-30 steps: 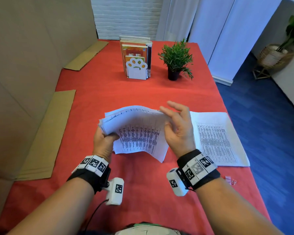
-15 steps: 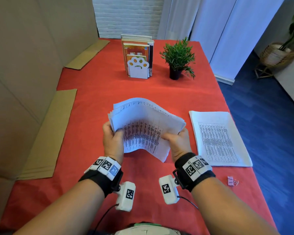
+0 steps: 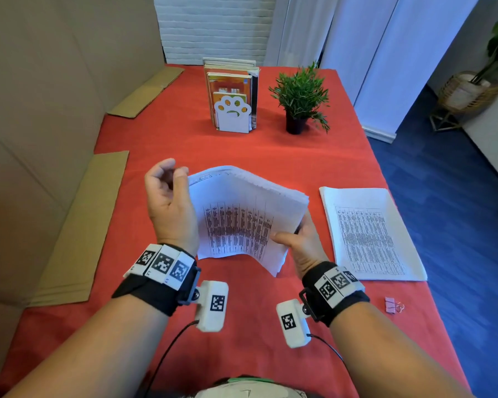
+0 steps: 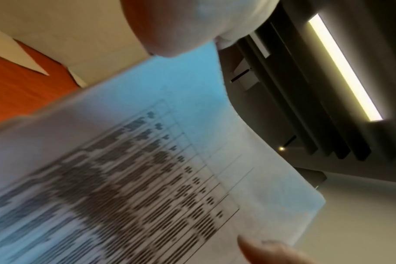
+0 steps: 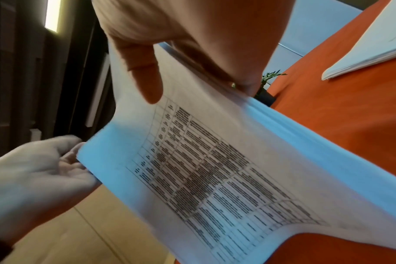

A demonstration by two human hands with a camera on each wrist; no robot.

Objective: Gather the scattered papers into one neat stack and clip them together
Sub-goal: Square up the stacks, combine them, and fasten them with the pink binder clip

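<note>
A thick stack of printed papers (image 3: 242,216) is held up above the red table, bowed and with its upper sheets fanned. My right hand (image 3: 296,239) grips its lower right edge, thumb (image 5: 147,75) on the printed front and fingers behind. My left hand (image 3: 170,182) is beside the stack's left edge with fingers loosely curled and holds nothing; in the right wrist view its palm (image 5: 38,171) faces that edge and touches it. A second pile of papers (image 3: 368,234) lies flat to the right. A pink binder clip (image 3: 393,305) lies near the right front table edge.
A book holder with books (image 3: 232,99) and a small potted plant (image 3: 299,99) stand at the back of the table (image 3: 242,150). Flat cardboard pieces (image 3: 81,231) lie along the left side against a cardboard wall. The table's right edge drops to blue floor.
My left hand has let go of the stack's left side and risen beside its left edge. The right hand keeps its grip, and the stack now stands more upright.
</note>
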